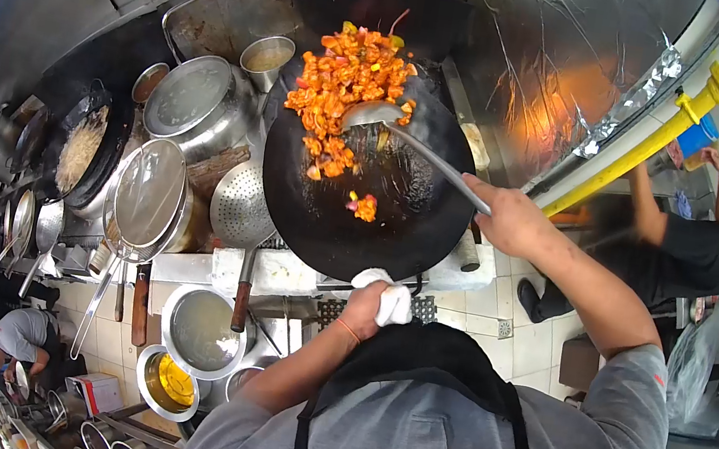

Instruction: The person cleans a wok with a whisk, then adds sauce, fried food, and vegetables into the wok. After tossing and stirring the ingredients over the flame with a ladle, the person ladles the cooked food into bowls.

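Note:
A large black wok (pixel 398 221) is tilted up over the stove, with orange and red diced food (pixel 349 82) piled at its far side and a few pieces near the middle. My left hand (pixel 368 306) grips the wok's near rim through a white cloth (pixel 387 297). My right hand (pixel 511 218) holds the long handle of a metal ladle (pixel 375 115), whose bowl rests against the food.
Left of the wok are a perforated strainer (pixel 242 204), lidded steel pots (pixel 195 104), a second wok with noodles (pixel 82 148) and bowls of oil and sauce (pixel 201 331). Another person in black (pixel 685 248) stands at the right. Other people crouch at the lower left (pixel 22 336).

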Motion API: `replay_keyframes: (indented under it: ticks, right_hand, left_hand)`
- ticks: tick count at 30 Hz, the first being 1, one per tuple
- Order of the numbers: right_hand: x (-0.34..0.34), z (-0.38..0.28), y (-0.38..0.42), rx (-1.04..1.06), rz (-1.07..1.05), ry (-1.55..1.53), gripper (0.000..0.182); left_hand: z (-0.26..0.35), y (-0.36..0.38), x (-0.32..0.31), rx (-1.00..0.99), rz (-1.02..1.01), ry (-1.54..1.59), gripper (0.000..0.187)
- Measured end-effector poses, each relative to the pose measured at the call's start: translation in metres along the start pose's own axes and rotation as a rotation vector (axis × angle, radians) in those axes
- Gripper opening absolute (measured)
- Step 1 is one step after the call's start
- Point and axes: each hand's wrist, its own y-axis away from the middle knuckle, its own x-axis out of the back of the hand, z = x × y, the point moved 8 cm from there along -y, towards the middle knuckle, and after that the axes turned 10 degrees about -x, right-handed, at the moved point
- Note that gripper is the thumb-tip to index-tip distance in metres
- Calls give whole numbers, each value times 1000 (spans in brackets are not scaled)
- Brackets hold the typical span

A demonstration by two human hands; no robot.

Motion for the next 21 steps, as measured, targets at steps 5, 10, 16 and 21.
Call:
replay_keyframes:
  ticks: [5, 10, 16, 21]
  right_hand:
    - [25, 17, 55, 129, -80, -83, 58]
    - [22, 11, 69, 162, -197, -3, 59]
    - [-38, -8, -17, 31, -71, 14, 61]
    - [-14, 0, -3, 52, 58, -27, 60]
  left_hand:
    - [64, -55, -27, 25, -153, 183, 16]
    - [103, -34, -73, 138, -230, 174, 17]
    - [38, -58, 4, 0, -55, 113, 14]
    - [-9, -14, -3, 38, -104, 115, 14]
